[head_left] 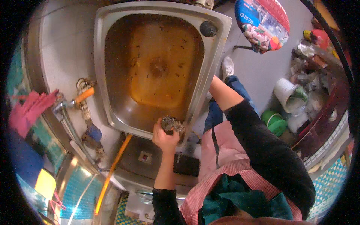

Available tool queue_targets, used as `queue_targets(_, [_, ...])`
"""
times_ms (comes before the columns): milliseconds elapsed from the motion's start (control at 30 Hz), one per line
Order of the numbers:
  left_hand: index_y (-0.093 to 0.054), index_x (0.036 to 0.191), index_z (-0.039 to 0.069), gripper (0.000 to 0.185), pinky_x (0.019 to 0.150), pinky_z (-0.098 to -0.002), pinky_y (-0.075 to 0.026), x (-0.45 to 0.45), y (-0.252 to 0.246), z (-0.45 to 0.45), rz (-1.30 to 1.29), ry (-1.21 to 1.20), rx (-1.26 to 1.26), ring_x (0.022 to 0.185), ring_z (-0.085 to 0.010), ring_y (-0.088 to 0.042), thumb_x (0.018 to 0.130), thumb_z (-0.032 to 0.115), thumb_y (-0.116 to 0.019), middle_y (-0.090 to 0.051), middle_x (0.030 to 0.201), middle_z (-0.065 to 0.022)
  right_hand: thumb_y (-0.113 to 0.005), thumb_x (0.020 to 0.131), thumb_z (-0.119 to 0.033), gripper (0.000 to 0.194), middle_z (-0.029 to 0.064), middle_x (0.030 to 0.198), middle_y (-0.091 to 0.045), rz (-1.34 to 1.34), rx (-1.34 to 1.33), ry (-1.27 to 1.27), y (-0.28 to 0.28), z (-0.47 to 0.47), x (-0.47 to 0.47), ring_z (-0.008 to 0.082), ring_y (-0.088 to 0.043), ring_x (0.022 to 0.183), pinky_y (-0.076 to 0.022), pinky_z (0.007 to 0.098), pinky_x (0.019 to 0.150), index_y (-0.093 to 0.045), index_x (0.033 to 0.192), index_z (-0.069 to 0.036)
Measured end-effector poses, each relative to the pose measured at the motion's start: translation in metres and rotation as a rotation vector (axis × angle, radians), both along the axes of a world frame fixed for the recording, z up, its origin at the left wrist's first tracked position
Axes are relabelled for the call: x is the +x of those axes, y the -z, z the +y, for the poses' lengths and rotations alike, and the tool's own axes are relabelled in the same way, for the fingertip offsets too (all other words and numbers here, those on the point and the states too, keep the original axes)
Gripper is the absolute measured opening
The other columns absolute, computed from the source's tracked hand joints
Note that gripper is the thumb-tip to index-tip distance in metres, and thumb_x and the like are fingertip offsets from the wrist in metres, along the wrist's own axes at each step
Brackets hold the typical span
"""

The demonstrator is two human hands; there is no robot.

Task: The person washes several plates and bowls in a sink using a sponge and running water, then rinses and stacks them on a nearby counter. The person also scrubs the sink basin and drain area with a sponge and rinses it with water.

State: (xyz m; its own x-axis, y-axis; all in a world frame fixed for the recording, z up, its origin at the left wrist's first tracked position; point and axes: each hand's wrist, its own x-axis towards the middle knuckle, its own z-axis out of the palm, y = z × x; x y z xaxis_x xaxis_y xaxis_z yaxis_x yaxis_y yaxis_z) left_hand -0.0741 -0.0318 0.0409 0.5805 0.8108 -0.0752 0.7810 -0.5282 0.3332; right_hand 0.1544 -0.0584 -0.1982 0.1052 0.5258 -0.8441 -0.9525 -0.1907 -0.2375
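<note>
My left hand (166,138) grips a steel wool scrubber (172,125) over the near rim of a stainless steel sink (101,60). Brown, cloudy water (157,87) with dark bits afloat stands in the basin; a round drain shows dimly through it. My right forearm (226,91) reaches to the sink's right side, where the hand is out of view below the rim. A black round cap (208,28) sits in the sink's far right corner.
Left of the sink are a faucet (63,105) with an orange handle (85,95) and pink rubber gloves (31,112). An orange hose (112,174) runs down nearby. On the right are a printed round stool (265,24), a tipped white bucket (285,94) and a green container (274,123).
</note>
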Motion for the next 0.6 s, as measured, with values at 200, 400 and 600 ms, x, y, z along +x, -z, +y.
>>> queue_targets(200, [-0.062, 0.118, 0.001, 0.060, 0.077, -0.0489, -0.055, -0.004, 0.014, -0.004, 0.033, -0.010, -0.006, 0.095, -0.0401, -0.066, 0.068, 0.027, -0.081, -0.067, 0.106, -0.0195, -0.072, 0.092, -0.027, 0.026, 0.0039, 0.087, -0.070, -0.202, -0.107, -0.065, -0.036, -0.067, 0.034, 0.0155, -0.066, 0.072, -0.0514, 0.0288, 0.063, -0.069, 0.102, -0.003])
queue_targets(400, [-0.062, 0.117, 0.002, 0.058, 0.077, -0.0488, -0.054, 0.005, 0.012, -0.004, 0.011, -0.073, -0.079, 0.093, -0.0396, -0.066, 0.070, 0.030, -0.079, -0.067, 0.103, -0.0192, -0.061, 0.100, -0.024, 0.027, 0.0049, 0.084, -0.070, -0.869, -0.188, -0.464, -0.184, -0.086, 0.065, 0.0088, -0.062, 0.071, -0.0493, 0.0260, 0.062, -0.069, 0.092, 0.000])
queue_targets(600, [-0.059, 0.122, 0.003, 0.060, 0.073, -0.0433, -0.057, 0.004, 0.011, -0.001, 0.004, -0.021, -0.021, 0.092, -0.0324, -0.066, 0.070, 0.028, -0.076, -0.066, 0.100, -0.0129, -0.065, 0.095, -0.021, 0.024, 0.0098, 0.069, -0.063, -2.025, 0.166, -0.614, -0.255, 0.003, 0.065, 0.0275, -0.062, 0.070, -0.0495, 0.0371, 0.065, -0.067, 0.080, -0.003])
